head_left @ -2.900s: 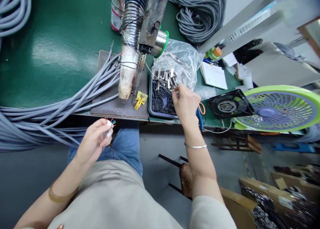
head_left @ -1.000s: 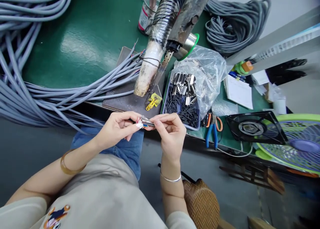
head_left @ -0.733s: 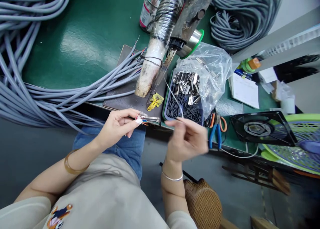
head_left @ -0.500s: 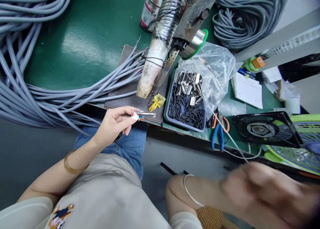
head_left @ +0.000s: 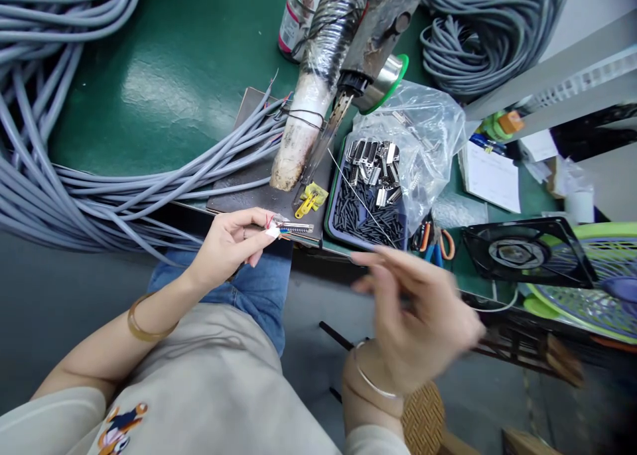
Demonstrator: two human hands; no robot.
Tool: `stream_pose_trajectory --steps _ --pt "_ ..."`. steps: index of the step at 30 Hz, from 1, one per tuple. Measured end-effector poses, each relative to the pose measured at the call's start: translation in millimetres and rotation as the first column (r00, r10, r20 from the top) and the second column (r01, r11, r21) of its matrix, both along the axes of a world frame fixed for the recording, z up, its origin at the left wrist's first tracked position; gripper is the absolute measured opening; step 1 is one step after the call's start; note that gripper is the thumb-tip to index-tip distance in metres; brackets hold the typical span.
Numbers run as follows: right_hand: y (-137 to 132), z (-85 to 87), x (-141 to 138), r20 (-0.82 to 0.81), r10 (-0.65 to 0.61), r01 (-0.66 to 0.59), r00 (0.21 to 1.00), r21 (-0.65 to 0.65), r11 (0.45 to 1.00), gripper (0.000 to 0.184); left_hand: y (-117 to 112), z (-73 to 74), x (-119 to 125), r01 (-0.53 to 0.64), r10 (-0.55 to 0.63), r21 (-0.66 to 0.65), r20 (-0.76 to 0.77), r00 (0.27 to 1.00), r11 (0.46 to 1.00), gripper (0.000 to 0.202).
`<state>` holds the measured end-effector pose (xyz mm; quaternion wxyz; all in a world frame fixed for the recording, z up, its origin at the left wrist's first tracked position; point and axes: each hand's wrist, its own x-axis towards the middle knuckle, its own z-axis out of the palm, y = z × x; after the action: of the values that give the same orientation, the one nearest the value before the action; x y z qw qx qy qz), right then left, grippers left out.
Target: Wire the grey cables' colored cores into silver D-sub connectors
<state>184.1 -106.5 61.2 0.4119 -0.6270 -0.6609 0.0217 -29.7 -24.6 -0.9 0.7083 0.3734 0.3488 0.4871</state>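
Near the table's front edge my left hand (head_left: 233, 243) is closed in a pinch on a multi-pin metal connector (head_left: 298, 228), which points right. Thin red and blue wires show at the connector's near end, next to something white at my fingertips. My right hand (head_left: 418, 302), blurred by motion, is below and in front of the parts tray (head_left: 329, 226), fingers curled. A thin solder wire (head_left: 355, 193) runs from its fingers up and left across the tray. Above the connector, a yellow clip (head_left: 310, 201) lies on the dark board (head_left: 239, 203).
Grey cables (head_left: 149, 184) spread over the left of the green table. A foil-wrapped hose (head_left: 308, 103) and a soldering iron (head_left: 342, 107) hang over the board. Right of the tray are a plastic bag (head_left: 432, 130), pliers (head_left: 435, 246), a black fan (head_left: 527, 253) and a paper pad (head_left: 490, 176).
My right hand has swept left and up from the lower right, bringing the solder wire across the tray. My left hand still holds the connector in nearly the same place.
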Motion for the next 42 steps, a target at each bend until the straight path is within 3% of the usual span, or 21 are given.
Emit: stream_pose_trajectory --steps 4,7,11,14,18,23,42 --pt "12 -26.9 -24 -0.24 0.082 -0.089 0.967 -0.018 0.996 0.013 -2 3.7 -1 0.038 -0.037 0.039 -0.025 0.999 0.998 0.011" --pt "23 -41.0 -35 -0.232 0.15 -0.137 0.961 0.071 0.988 0.013 -2 5.3 -3 0.061 -0.059 0.049 -0.049 0.997 0.997 0.01" --pt "33 -50.2 -42 -0.232 0.257 -0.25 0.938 0.058 0.966 0.014 -1 6.4 -3 0.125 -0.121 0.04 -0.091 0.988 0.991 0.009" --pt "36 -55.5 -42 -0.249 0.212 -0.193 0.945 0.099 0.976 0.016 1 6.3 -1 0.123 -0.12 0.025 -0.12 0.986 0.992 0.011" --pt "38 -63.2 -41 -0.279 0.084 -0.042 0.957 0.153 0.987 0.016 4 7.7 4 0.039 -0.034 0.03 -0.13 0.991 0.999 0.013" --pt "41 -72.2 -43 -0.419 0.099 -0.086 0.903 0.049 0.995 0.008 11 11.3 12 0.023 -0.016 0.044 -0.161 0.987 0.999 0.016" --pt "59 -75.4 -47 -0.217 0.155 -0.114 0.964 0.191 0.975 0.018 19 10.1 22 -0.042 0.061 0.076 -0.271 0.961 0.996 0.021"
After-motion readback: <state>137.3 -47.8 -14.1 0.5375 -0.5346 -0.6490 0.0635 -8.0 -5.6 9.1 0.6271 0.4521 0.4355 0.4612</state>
